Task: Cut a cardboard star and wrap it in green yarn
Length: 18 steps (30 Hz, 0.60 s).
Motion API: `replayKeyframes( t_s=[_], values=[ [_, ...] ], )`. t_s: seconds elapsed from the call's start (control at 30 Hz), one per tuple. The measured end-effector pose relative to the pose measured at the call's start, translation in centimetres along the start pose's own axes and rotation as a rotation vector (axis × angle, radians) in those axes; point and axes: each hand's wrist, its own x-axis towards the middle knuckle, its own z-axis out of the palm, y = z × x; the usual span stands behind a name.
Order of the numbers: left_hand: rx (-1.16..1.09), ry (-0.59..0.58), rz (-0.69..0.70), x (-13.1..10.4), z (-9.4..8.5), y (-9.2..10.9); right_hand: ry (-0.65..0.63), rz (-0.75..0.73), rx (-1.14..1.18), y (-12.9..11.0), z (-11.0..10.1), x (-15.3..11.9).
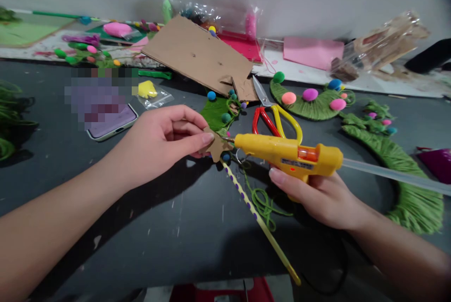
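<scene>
Head view: your left hand (165, 140) is pinching the cardboard star (216, 147) beside the glue gun (269, 146) your right hand (326, 198) is gripping. The star is looking light, stiff yet creasable, favouring edge holds.

Dark table (158, 241) with scissors (269, 103), phone (121, 118)

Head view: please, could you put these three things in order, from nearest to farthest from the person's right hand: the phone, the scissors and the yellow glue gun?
1. Yellow glue gun: held in the right hand.
2. Scissors: near the middle of the view, just beyond the gun.
3. Phone: well over on the left side.
</scene>
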Motion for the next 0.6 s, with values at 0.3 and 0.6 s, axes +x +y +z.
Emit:
replayKeyframes(
  t_s=[0.3,0.6],
  values=[
    [-0.012,0.012,-0.04,0.1,-0.3,-0.1,0.091,0.015,0.066,-0.4,-0.1,-1.2],
    [0.005,0.02,-0.02,0.2,0.0,0.5,0.389,0.185,-0.427,-0.8,-3.1,0.2]
  ],
)
